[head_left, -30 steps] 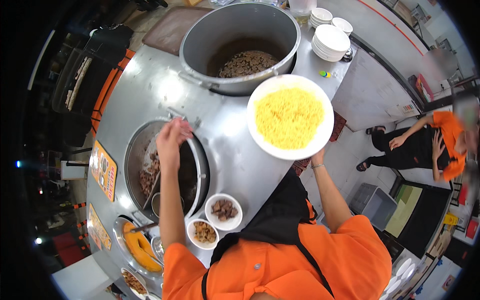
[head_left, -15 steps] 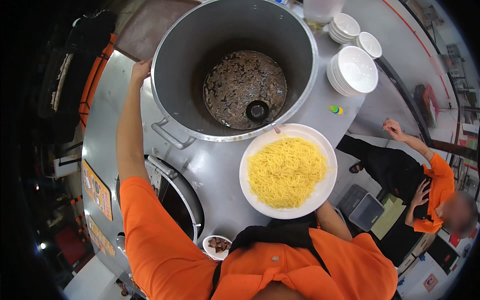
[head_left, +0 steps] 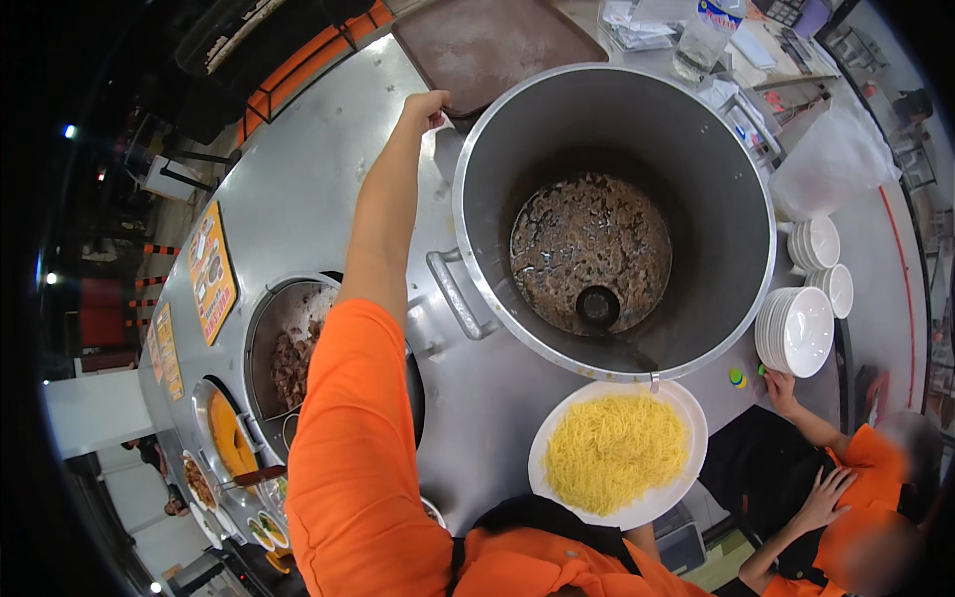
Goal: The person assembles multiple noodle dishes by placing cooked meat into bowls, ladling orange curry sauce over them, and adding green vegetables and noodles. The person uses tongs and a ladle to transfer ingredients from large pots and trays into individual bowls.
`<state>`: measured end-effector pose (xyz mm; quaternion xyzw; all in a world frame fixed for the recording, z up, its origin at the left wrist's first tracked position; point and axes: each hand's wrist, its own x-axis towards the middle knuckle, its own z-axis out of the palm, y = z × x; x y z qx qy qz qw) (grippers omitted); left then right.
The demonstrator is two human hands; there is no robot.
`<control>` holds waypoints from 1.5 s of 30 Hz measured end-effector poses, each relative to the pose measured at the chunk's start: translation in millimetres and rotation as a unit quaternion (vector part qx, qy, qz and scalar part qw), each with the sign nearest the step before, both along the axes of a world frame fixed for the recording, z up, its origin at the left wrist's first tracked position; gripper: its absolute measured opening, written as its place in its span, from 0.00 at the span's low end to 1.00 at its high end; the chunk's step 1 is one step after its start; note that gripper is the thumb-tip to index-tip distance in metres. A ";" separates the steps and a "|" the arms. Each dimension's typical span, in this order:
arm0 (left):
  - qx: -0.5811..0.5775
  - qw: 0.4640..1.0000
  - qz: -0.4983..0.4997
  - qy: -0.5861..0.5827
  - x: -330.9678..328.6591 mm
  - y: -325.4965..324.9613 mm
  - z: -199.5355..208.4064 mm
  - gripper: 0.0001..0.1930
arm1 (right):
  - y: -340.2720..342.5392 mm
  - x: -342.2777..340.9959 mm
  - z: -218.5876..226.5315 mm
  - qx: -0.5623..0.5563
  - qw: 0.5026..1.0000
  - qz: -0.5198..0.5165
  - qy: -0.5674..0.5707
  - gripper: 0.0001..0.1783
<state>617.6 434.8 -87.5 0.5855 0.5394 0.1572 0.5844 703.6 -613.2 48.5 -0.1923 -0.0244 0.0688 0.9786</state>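
My left hand [head_left: 428, 107] is closed on the near corner of a brown tray [head_left: 487, 45], with the arm stretched out past the big pot. A white plate [head_left: 694, 453] heaped with thin yellow noodles [head_left: 617, 455] is close to my body on the right. My right forearm [head_left: 643, 540] runs under it, and the plate hides my right hand and its fingers. Between the two stands the deep metal pot [head_left: 497, 199], holding dark brown broth [head_left: 587, 239] with bits on top. A black ladle [head_left: 598, 308] rests in the broth, its handle hooked at the near rim.
Stacked white bowls [head_left: 804, 333] stand right of the pot, near a small yellow-green bottle [head_left: 737, 378]. A co-worker's hand [head_left: 783, 388] is beside them. At the left are a pot with meat [head_left: 290, 363] and an orange-filled container [head_left: 231, 433]. A clear bottle [head_left: 704, 40] stands behind.
The view has swung left, bringing in the meat pot and orange-filled container. The co-worker's raised hand has come down beside the bowls. My left hand stays at the tray's corner.
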 end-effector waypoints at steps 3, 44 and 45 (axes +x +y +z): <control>-0.019 0.979 0.107 -0.175 -20.3 26.2 22.9 0.05 | 48.2 2.8 -1.5 0.139 0.988 0.062 0.017 0.33; -0.082 0.989 -0.118 -0.037 -685.7 -751.0 115.3 0.23 | 242.9 -225.7 -32.6 0.710 -0.330 -0.116 0.611 0.13; -0.035 0.993 -0.108 0.042 -713.0 -765.1 101.2 0.22 | 264.5 -271.8 -26.8 0.680 -0.336 -0.213 0.616 0.12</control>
